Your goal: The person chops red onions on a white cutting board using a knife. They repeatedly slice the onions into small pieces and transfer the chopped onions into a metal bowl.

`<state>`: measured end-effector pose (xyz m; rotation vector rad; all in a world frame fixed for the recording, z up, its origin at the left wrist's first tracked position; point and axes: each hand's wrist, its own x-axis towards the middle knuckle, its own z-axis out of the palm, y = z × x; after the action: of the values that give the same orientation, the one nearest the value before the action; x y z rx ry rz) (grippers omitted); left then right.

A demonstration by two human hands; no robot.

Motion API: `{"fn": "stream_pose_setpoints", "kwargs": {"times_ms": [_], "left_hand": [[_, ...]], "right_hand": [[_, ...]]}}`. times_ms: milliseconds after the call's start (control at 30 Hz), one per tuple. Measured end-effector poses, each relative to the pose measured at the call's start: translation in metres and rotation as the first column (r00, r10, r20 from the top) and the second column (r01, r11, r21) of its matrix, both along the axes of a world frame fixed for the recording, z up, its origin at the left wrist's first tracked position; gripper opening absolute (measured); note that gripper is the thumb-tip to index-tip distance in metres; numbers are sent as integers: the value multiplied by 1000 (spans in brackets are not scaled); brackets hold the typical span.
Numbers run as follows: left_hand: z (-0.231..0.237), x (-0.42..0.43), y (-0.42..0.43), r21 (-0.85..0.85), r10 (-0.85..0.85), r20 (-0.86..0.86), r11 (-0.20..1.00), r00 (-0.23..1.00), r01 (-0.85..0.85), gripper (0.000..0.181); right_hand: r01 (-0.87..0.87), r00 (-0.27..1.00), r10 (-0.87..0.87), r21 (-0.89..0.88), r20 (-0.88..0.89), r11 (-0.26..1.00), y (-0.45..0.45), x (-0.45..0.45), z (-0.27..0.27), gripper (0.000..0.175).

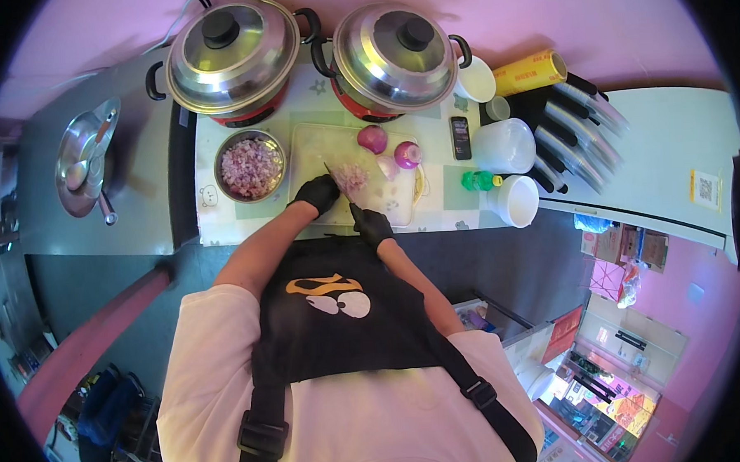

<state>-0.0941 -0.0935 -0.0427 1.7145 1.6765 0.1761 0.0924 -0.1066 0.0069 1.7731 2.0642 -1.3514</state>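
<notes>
My right hand (373, 228), in a black glove, grips the handle of a kitchen knife (341, 184), whose blade stands at the left edge of a heap of chopped red onion (352, 178). Against the blade's left side rests my left hand (316, 195), also gloved in black; its fingers are partly hidden. Both are over a white cutting board (316, 140). Two red onion pieces (372, 140) (408, 155) and a paler onion piece (387, 167) lie towards the board's right side. Left of the board, a metal bowl (217, 169) holds diced red onion (251, 167).
Two lidded metal pots (233, 57) (394, 56) stand behind the board. At right are a phone (461, 138), a white tub (514, 201), a green bottle (478, 180) and a yellow film roll (530, 73). Metal pans (88, 159) lie far left.
</notes>
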Motion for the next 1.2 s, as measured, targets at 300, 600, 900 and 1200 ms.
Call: {"fn": "stream_pose_setpoints", "kwargs": {"times_ms": [300, 600, 900, 1200], "left_hand": [[3, -1, -2, 7, 52, 72, 999, 996, -53, 26], [-2, 2, -3, 35, 23, 36, 999, 999, -24, 25], [5, -2, 0, -8, -51, 14, 999, 999, 51, 25], [2, -16, -4, 48, -101, -35, 994, 994, 103, 23]], "right_hand": [[36, 997, -27, 114, -76, 993, -12, 5, -2, 69], [138, 986, -130, 75, -101, 988, -21, 9, -23, 69], [292, 954, -299, -189, -5, 937, -12, -5, -9, 70], [162, 983, -164, -35, -83, 986, -7, 3, 7, 74]]}}
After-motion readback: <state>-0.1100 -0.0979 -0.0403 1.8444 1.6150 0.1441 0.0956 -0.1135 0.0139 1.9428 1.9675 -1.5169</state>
